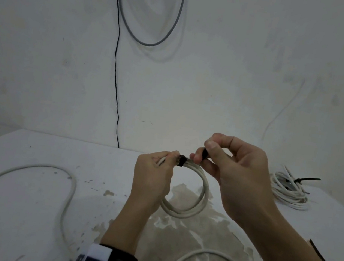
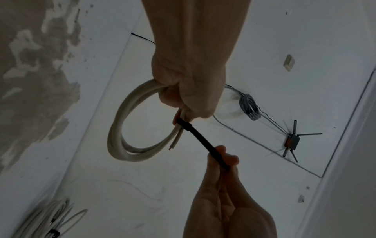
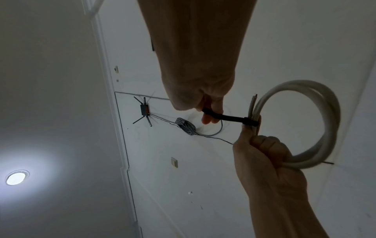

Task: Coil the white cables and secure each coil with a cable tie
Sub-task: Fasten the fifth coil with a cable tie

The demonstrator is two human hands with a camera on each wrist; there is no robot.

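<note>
Hands: left hand [image 1: 152,176] grips the white coil [image 1: 189,197] at its top, fingers curled around the strands; right hand [image 1: 234,172] pinches the free tail of the black cable tie [image 1: 181,160] between thumb and fingers.
Cable tie: it is looped around the strands of the coil just beside the left fingers; its tail goes straight to the right hand, as the right wrist view shows.
Coil position: it hangs from the left hand above the white table [image 1: 19,207], over a patch of worn paint; two cut cable ends stick out past the tie.
Counted cables: one coil in the hands; one finished bundle [image 1: 289,192] with a black tie on the table at the right, well apart; one loose white cable [image 1: 64,177] lying at the left; one more white cable [image 1: 198,256] curving near the forearms.
Surroundings: on the wall behind hang a grey cable loop [image 1: 149,41] and a thin black wire [image 1: 115,80].
Obstruction: in the head view the right fingers hide most of the tie tail.
Pose: both wrists are raised and the hands are close together.
</note>
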